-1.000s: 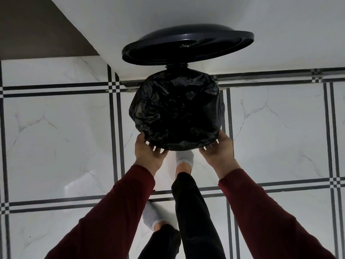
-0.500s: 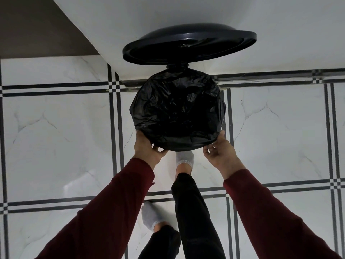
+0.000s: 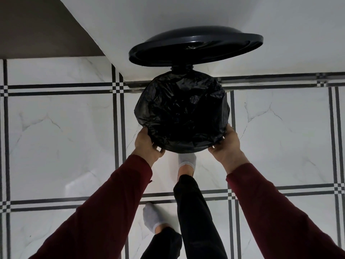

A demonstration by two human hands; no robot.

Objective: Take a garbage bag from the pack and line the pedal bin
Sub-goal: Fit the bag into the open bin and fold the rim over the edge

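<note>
Step in hand, by judgement: seating the bag (image 3: 182, 111) over the bin's rim; liner already spread across the whole mouth, so task judged nearly done. Bin body hidden under the black film, standing against the wall (image 3: 186, 12) with lid (image 3: 196, 46) raised on its hinge. Left hand (image 3: 147, 144) closed on the near-left edge of the bag, fingers curled under the rim. Right hand (image 3: 226, 144) likewise clamped on the near-right edge. Hands apart, one at each side. Right foot (image 3: 186, 159) forward under the bin's near edge, presumably on the pedal; pedal itself not visible. Next move, by judgement: draw film down evenly round the rim, then release pedal to close lid. Risk: slack film slipping inward. Pack not in view.

Floor (image 3: 56, 137): glossy white marble-look tiles, dark striped borders. Dim light. Grey panel upper left.
</note>
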